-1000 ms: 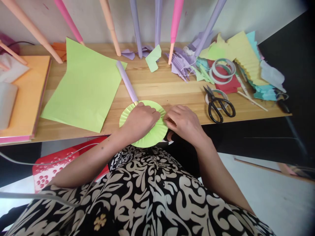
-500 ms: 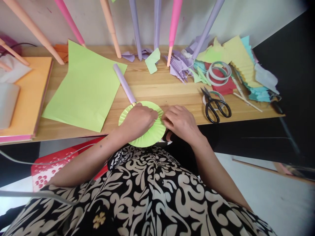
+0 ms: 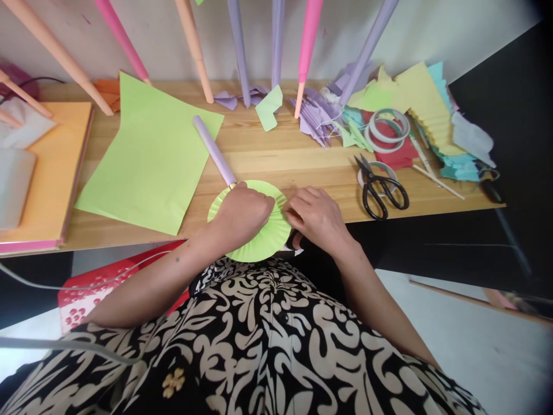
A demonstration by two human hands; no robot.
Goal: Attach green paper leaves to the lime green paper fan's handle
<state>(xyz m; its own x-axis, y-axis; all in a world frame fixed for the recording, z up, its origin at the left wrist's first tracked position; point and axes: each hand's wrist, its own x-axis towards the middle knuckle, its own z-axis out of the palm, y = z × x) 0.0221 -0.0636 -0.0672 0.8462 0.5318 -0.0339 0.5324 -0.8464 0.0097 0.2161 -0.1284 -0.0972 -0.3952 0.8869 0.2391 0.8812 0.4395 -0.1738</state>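
A round pleated green paper fan lies at the front edge of the wooden table, partly overhanging it. A lilac paper-wrapped handle runs from its top up and to the left. My left hand rests closed on the middle of the fan, pressing it down. My right hand is at the fan's right rim, fingers pinched together on the pleats. Much of the fan is hidden under both hands.
A large green sheet lies left of the fan, an orange paper stack at the far left. Black scissors and tape rolls sit to the right, by piles of coloured pleated paper. Pink, peach and lilac sticks lean on the wall.
The lilac handle has swung a little leftward, so the fan has turned slightly under my hands. Both hands stay on the fan.
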